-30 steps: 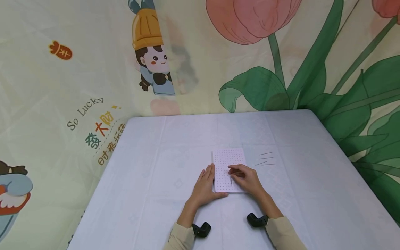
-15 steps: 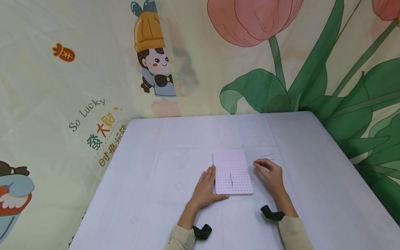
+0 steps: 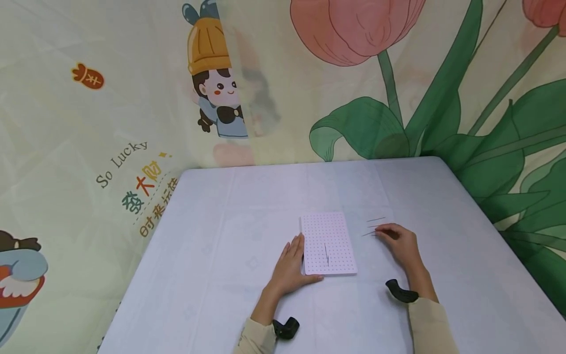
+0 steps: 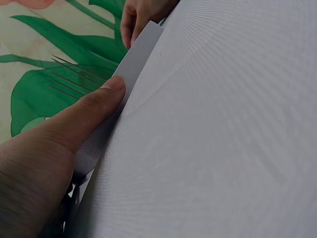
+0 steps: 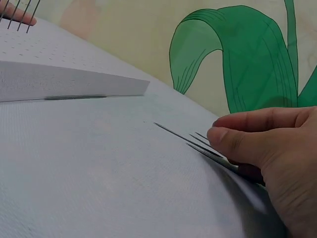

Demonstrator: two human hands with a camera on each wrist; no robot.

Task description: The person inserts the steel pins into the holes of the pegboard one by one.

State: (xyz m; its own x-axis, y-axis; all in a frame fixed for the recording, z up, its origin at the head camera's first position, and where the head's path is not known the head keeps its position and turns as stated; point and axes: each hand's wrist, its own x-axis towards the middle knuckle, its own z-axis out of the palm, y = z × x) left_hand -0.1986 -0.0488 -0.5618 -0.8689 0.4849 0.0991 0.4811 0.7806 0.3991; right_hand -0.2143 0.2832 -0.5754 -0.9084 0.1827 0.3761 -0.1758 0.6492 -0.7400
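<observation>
A white board with a grid of small holes [image 3: 338, 223] lies on the table; several thin metal needles [image 5: 19, 19] stand upright in it. My left hand [image 3: 289, 265] rests against it, fingers straight along the left side and thumb [image 4: 106, 94] on the front edge. To the right of the board, several loose needles [image 3: 376, 219] lie on the tabletop. My right hand [image 3: 400, 243] is at these needles, thumb and index finger close together over them. One needle [image 5: 208, 152] runs in under the right thumb; whether it is pinched is hidden.
A white cloth covers the table [image 3: 247, 196]. Behind it hangs a printed backdrop [image 3: 274, 88] with a tulip and cartoon figures. Black camera mounts [image 3: 286, 328] sit on both wrists.
My right hand has left the board and moved right to the loose needles, its fingers coming down at the nearest ones. The left hand has stayed at the board's edge.
</observation>
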